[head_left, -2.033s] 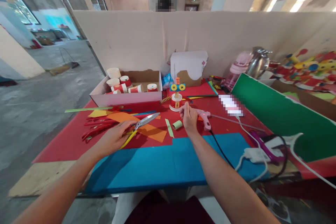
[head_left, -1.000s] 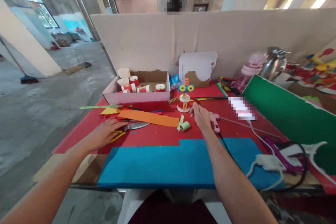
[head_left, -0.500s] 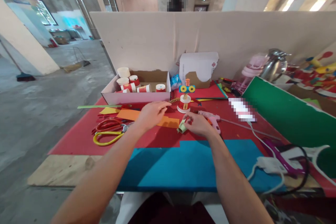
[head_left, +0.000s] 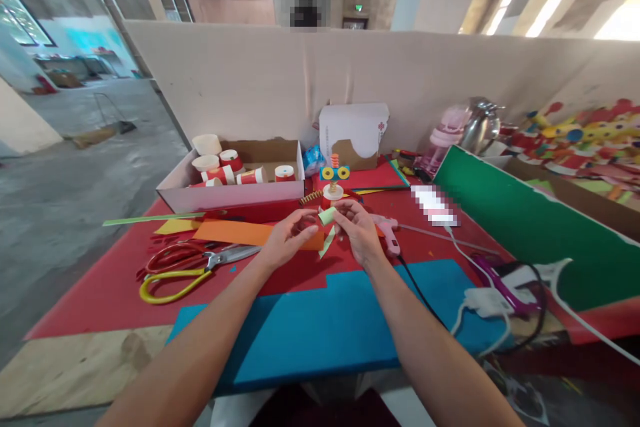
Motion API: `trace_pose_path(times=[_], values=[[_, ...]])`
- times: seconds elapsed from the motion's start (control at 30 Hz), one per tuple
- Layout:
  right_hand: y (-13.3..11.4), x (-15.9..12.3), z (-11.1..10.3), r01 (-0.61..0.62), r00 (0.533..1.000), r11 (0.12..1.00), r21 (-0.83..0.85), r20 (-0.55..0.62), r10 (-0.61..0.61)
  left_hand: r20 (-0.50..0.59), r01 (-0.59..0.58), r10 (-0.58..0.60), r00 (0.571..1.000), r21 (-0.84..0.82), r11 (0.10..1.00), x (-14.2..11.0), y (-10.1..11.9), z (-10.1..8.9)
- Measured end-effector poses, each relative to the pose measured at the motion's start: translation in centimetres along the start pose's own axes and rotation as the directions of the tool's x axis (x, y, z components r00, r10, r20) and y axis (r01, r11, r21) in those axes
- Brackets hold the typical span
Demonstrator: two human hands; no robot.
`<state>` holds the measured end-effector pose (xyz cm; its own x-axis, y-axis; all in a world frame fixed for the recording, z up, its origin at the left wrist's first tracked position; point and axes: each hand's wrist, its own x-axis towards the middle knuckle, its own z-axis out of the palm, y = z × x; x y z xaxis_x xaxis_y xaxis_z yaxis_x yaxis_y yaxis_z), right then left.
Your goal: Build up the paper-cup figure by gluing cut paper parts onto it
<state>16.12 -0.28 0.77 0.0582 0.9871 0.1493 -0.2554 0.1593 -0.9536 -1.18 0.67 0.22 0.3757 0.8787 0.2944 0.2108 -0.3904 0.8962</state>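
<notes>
Paper roll (head_left: 327, 215), pale green, is held over the red surface (head_left: 95, 280), in front of the cup figure (head_left: 333, 192). The right hand (head_left: 362, 233) angles inward, fingers nearly closed on the roll's right end. Opposite, the left hand (head_left: 290, 238) curves toward it, thumb and fingers parted; whether they touch it is unclear. Both forearms converge. Scissors (head_left: 216, 259) lie beyond the left forearm.

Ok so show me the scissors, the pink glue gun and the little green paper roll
Scissors (head_left: 176, 287): head view, yellow handle loop.
Pink glue gun (head_left: 393, 242): head view, grip.
Green paper roll (head_left: 328, 216): head view, outer side.
</notes>
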Motion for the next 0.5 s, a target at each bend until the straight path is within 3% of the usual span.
trace_pose_path(times=[0.17,0.33,0.4,0.5], values=[[1.1,0.1,0.5,-0.01,1.0,1.0,0.016,0.004,0.01,-0.01,0.043,-0.044,0.999,-0.079,0.996,-0.1,-0.2,1.5],[1.9,0.2,1.1,-0.002,0.999,1.0,-0.018,0.037,0.002,-0.025,0.099,-0.109,0.994,-0.244,0.965,0.0,-0.1,1.6],[2.1,0.2,1.3,-0.008,1.0,1.0,-0.004,-0.004,0.008,-0.043,0.145,-0.173,0.984,-0.366,0.919,0.1,-0.1,1.6],[2.3,0.4,1.4,-0.019,0.997,0.999,0.04,-0.08,0.023,-0.042,0.187,-0.262,0.964,-0.596,0.781,0.3,0.1,1.6]])
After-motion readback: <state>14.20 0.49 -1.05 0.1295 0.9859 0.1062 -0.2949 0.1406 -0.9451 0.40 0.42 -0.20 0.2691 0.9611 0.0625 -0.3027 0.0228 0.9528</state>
